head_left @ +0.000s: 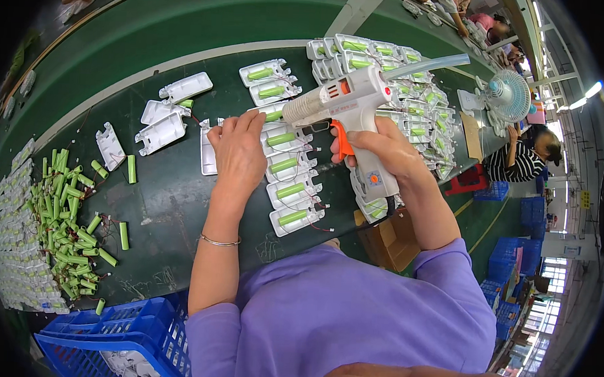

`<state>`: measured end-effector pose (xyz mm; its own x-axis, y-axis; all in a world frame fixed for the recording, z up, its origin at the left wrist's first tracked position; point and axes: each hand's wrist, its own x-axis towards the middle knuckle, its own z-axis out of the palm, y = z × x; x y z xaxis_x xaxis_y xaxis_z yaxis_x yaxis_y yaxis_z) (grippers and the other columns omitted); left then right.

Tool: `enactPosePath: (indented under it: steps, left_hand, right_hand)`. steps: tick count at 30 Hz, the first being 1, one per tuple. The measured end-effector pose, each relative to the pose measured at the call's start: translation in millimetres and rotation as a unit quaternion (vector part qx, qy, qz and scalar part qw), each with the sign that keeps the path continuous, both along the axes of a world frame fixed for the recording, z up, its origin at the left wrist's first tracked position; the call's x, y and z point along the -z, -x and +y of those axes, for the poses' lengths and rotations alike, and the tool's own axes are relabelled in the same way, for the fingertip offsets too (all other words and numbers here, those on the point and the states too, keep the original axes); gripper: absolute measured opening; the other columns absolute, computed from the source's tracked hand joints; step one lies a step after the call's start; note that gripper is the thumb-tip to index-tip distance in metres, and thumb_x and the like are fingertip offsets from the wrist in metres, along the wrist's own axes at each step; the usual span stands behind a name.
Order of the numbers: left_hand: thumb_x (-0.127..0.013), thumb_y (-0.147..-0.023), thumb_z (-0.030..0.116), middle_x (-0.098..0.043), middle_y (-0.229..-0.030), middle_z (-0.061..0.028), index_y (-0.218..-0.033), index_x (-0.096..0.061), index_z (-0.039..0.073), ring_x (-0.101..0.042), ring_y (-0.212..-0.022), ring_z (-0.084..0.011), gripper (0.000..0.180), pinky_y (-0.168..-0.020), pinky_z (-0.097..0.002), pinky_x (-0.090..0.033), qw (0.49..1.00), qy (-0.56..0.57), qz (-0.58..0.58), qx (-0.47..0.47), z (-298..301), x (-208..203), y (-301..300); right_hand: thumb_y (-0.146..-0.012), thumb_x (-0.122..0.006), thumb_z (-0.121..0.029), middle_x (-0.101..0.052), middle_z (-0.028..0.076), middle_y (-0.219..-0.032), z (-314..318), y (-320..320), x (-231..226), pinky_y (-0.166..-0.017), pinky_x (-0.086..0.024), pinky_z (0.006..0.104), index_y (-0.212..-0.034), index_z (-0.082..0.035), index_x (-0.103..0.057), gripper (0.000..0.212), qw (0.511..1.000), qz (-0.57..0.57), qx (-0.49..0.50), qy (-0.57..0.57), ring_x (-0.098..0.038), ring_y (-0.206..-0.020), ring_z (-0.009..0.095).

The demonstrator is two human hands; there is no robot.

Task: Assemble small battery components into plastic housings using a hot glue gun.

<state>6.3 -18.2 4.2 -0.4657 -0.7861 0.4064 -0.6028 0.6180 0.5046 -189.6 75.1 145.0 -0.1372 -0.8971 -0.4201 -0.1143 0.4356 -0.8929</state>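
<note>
My right hand is wrapped round the grip of a white hot glue gun, its fingers at the orange trigger. A clear glue stick sticks out of the gun's back end. The nozzle points left, toward my left hand. That hand is closed, its fingers bent together beside a white plastic housing with a green battery; what its fingertips hold is hidden. Below the nozzle runs a column of white housings, each with a green cylindrical battery and thin wires. An unfilled housing lies beside my left wrist.
Loose green batteries are heaped at the left, beside stacked white housings. Several unfilled housings lie nearby. Rows of filled housings cover the right side. A fan, blue crates, a cardboard box and co-workers surround the table.
</note>
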Motion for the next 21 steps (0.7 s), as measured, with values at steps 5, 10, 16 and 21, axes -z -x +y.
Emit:
enactPosePath:
  steps: [5,10,16,21]
  left_hand:
    - [-0.055,-0.075,-0.005,-0.061,-0.123,-0.0072,-0.115,-0.064,0.005,-0.054,-0.106,-0.0244,0.042,-0.094,-0.0413,-0.031,1.000,-0.007,0.003,0.003,-1.4,2.9,-0.8]
    - [-0.056,-0.074,-0.005,-0.061,-0.124,-0.0070,-0.115,-0.064,0.005,-0.055,-0.107,-0.0239,0.043,-0.094,-0.0414,-0.031,1.000,-0.012,0.008,0.007,-1.5,1.0,-0.8]
    - [-0.056,-0.074,-0.005,-0.061,-0.123,-0.0079,-0.114,-0.064,0.004,-0.055,-0.107,-0.0237,0.042,-0.094,-0.0418,-0.031,1.000,-0.012,0.011,0.009,-1.9,2.3,-0.6]
    - [-0.056,-0.074,-0.005,-0.061,-0.121,-0.0090,-0.114,-0.062,0.002,-0.056,-0.106,-0.0232,0.041,-0.093,-0.0423,-0.031,1.000,-0.006,0.012,0.006,-0.9,3.3,3.1]
  right_hand:
    - [-0.082,-0.055,-0.015,-0.066,0.014,-0.087,-4.6,0.8,0.0,-0.063,-0.049,0.0283,-0.107,0.006,-0.058,0.033,1.000,0.000,0.001,0.005,-0.065,-0.074,0.020]
    - [-0.085,-0.055,-0.018,-0.067,0.014,-0.089,-11.9,3.5,3.1,-0.064,-0.051,0.0286,-0.108,0.006,-0.056,0.033,1.000,0.019,-0.017,0.002,-0.067,-0.075,0.019]
    - [-0.083,-0.056,-0.018,-0.067,0.016,-0.096,-9.9,-4.5,0.8,-0.070,-0.055,0.0306,-0.113,0.007,-0.056,0.039,0.999,-0.025,-0.002,0.047,-0.067,-0.087,0.020]
    - [-0.082,-0.057,-0.019,-0.067,0.020,-0.103,-7.8,-1.8,-2.1,-0.072,-0.056,0.0319,-0.118,0.010,-0.054,0.046,0.999,-0.005,-0.035,0.021,-0.067,-0.091,0.024]
